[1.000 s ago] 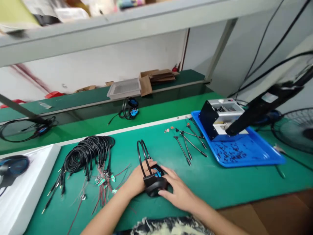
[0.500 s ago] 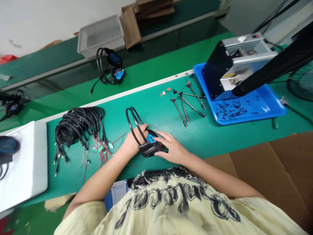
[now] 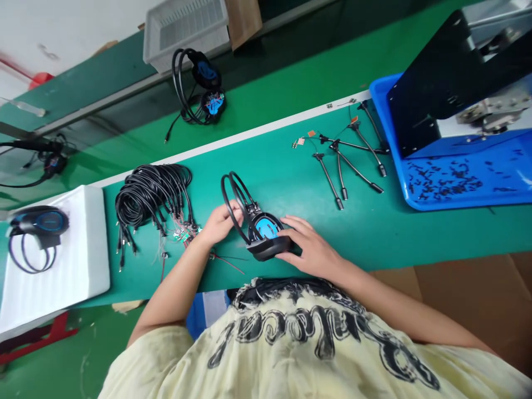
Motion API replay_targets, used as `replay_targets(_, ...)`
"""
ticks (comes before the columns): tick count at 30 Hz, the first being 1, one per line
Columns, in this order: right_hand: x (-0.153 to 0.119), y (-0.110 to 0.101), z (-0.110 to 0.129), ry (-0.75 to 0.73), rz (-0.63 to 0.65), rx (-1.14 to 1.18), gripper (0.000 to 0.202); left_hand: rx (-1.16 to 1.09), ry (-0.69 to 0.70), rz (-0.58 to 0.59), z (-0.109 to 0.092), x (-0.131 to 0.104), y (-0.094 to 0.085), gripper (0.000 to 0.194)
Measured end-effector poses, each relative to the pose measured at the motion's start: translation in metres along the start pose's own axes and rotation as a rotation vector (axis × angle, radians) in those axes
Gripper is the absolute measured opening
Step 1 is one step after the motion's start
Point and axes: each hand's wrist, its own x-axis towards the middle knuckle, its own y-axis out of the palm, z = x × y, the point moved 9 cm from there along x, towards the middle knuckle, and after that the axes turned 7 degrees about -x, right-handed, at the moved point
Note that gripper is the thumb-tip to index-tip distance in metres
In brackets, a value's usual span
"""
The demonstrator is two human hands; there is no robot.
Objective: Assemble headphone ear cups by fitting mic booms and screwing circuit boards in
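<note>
A black headset (image 3: 269, 248) with a bare blue inner ear-cup face (image 3: 267, 228) and a twin-loop headband stands in front of me on the green bench. My right hand (image 3: 308, 244) grips the ear cup from the right, thumb below and fingers over its edge. On the other side, my left hand (image 3: 224, 221) is beside the headband, its fingers curled together and partly hidden by a loop; anything inside them is too small to make out. Left of it lies a bundle of black cables (image 3: 152, 194) with thin wires and small green boards (image 3: 185, 231) at the ends.
Several microphone booms (image 3: 332, 183) lie to the right, near a blue tray (image 3: 461, 202) with small black bits and a machine (image 3: 432, 94). Another headset (image 3: 37, 224) rests on a white foam tray (image 3: 83, 266). An opened headset (image 3: 203, 88) lies beyond the white strip.
My left hand has drawn back leftward out of the ear cup, uncovering its blue face. The right hand keeps its hold on the cup. The view has shifted, showing more of the left side.
</note>
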Motion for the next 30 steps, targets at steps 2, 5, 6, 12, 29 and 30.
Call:
replay_targets(2,0.000,0.001,0.000,0.006,0.021,-0.002,0.042,0.060,-0.055,0.029,0.003,-0.009,-0.001,0.044)
replay_targets(5,-0.001,0.000,0.002,0.005,0.034,-0.008,0.042,0.161,-0.113,0.092,-0.001,-0.024,0.004,0.036)
replay_targets(6,-0.001,-0.001,0.002,0.003,0.030,-0.010,0.042,0.250,-0.121,0.095,-0.005,-0.027,0.005,0.032)
replay_targets(12,-0.001,-0.002,0.003,0.005,0.035,0.011,0.042,0.651,0.211,0.048,-0.061,-0.023,0.021,0.022)
replay_targets(29,0.003,-0.094,-0.051,0.072,-0.205,-0.218,0.061,0.639,0.316,0.338,-0.052,0.013,0.087,0.044)
replay_targets(30,0.011,-0.118,-0.067,0.172,-0.331,-0.282,0.055,0.653,0.325,0.342,-0.051,0.012,0.087,0.045)
